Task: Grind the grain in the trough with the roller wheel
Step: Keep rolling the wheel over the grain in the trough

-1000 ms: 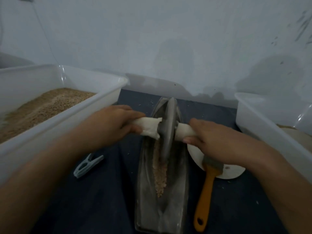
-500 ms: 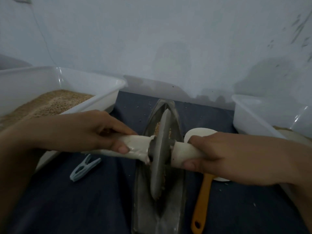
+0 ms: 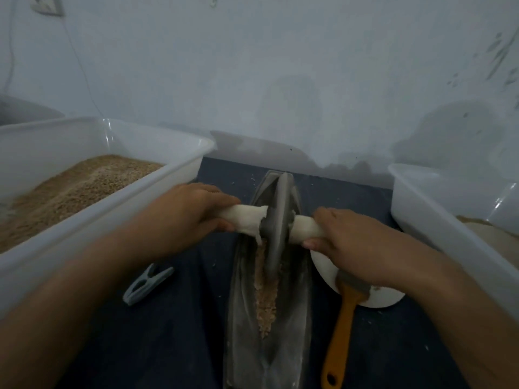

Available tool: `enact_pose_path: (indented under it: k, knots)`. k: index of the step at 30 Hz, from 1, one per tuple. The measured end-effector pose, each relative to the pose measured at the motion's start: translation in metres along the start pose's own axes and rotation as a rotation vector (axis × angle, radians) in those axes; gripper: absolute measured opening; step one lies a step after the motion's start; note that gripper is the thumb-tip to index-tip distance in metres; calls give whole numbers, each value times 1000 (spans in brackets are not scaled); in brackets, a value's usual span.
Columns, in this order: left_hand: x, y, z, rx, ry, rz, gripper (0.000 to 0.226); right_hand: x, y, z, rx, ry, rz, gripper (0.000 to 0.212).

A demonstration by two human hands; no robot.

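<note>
**Wheel at the far end of the trough, little room past it**

The grain point(image 3: 265, 293) lay in a thin line along the bottom of the trough point(image 3: 244, 310), which ran lengthwise away from the person on the tabletop point(image 3: 168, 346). The wheel point(image 3: 276, 228) stood on edge in the groove, towards the trough's far tip, its lower rim in the grain. The left hand point(image 3: 182, 217) was curled round the white-wrapped axle point(image 3: 245, 219) on one side of the wheel, and the right hand point(image 3: 348, 242) was curled round it on the other.

The likeliest trouble, judging by this position, was overrunning the far tip: the groove narrowed and rose there, so a further push could carry the wheel out and throw grain onto the tabletop, where a few specks already lay. Uneven pressure from the two hands could tilt the wheel against a wall and ride it up. The wrapping near the wheel looked torn and loose on the left, and could catch or slip.

Open travel lay back towards the person, where most of the groove was free. Sideways room was tight. A bin point(image 3: 157, 189) holding grain stood close to the left forearm, another bin point(image 3: 421, 209) close on the right. A brush point(image 3: 341, 329) and a white dish point(image 3: 387, 297) lay just beside the trough under the right wrist, and a clip point(image 3: 146, 283) lay on the left.
</note>
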State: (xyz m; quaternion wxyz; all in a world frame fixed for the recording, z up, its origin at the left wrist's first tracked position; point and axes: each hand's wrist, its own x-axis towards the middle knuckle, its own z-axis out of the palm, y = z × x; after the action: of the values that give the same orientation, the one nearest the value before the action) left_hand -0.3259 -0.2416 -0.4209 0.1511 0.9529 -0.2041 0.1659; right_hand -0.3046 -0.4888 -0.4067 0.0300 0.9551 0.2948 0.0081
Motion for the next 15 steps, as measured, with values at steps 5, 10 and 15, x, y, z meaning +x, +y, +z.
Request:
enact_pose_path:
  k: [5, 10, 15]
  knots:
    - [-12, -3, -30, -304, -356, 57, 37, -30, -11, -29, 2, -194, -98, 36]
    - [-12, 0, -32, -282, -385, -17, 37, -30, -12, -33, 49, -210, -81, 32]
    - [-1, 3, 0, 21, -25, -61, 35, 0, 1, -4, 76, -68, 44, 25]
